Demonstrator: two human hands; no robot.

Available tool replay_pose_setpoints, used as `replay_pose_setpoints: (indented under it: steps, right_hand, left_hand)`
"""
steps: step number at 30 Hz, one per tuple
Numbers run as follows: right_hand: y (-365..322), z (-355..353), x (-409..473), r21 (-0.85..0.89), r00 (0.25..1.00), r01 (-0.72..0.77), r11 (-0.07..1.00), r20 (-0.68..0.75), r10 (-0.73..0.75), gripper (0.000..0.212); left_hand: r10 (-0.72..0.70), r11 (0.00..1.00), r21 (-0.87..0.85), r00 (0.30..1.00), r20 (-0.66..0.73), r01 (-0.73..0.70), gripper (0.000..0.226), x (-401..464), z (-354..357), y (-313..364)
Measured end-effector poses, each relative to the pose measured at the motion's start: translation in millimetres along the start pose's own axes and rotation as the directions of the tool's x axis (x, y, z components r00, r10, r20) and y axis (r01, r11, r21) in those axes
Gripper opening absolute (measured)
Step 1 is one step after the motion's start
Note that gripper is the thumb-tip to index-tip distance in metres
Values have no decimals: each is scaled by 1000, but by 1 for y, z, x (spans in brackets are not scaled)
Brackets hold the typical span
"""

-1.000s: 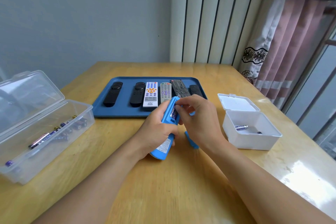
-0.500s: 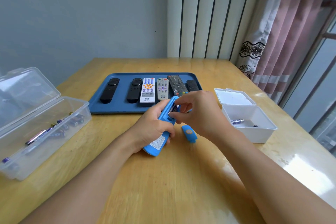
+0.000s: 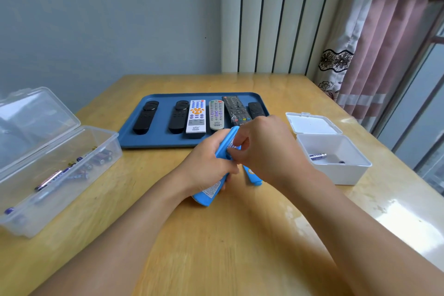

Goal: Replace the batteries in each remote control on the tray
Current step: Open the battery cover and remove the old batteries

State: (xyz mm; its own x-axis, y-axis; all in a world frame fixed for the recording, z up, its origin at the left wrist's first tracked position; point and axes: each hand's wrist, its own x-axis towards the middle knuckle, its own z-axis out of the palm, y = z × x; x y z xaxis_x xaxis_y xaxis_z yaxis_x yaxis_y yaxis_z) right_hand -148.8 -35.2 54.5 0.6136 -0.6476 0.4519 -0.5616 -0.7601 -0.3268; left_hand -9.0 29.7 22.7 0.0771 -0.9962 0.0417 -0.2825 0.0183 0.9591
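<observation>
My left hand [image 3: 206, 168] grips a blue remote [image 3: 208, 196], back side up, tilted above the table. The fingertips of my right hand [image 3: 262, 149] pinch at a battery [image 3: 234, 145] in its open compartment. The blue battery cover [image 3: 252, 175] lies on the table under my right hand. Behind, a blue tray [image 3: 149, 142] holds several remotes: two black ones [image 3: 145, 116], a white one [image 3: 196, 116], a grey one [image 3: 216, 115] and two dark ones at the right.
A clear plastic box [image 3: 72, 175] with its lid open stands at the left and holds several batteries. A white box [image 3: 336, 173], lid open, at the right holds a battery [image 3: 317, 156]. A curtain and window are at the far right.
My view has shifted a little. My right fingers have closed in on the battery compartment, and the remote has stayed in my left hand.
</observation>
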Motion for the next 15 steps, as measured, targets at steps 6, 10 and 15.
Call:
replay_pose_setpoints:
  steps: [6,10,15]
  right_hand:
    - [-6,7,-6,-68,998,41,997,-34,-44,16]
    - [-4,12,-6,-46,996,52,998,-70,-55,15]
    - [7,10,-2,154,995,58,986,-87,-45,4]
  left_hand:
    - [7,995,97,997,-73,1,55,0,-2,-3]
    - [-3,994,106,997,-81,12,53,1,-2,-5]
    - [-18,999,48,997,-80,22,52,2,-2,-2]
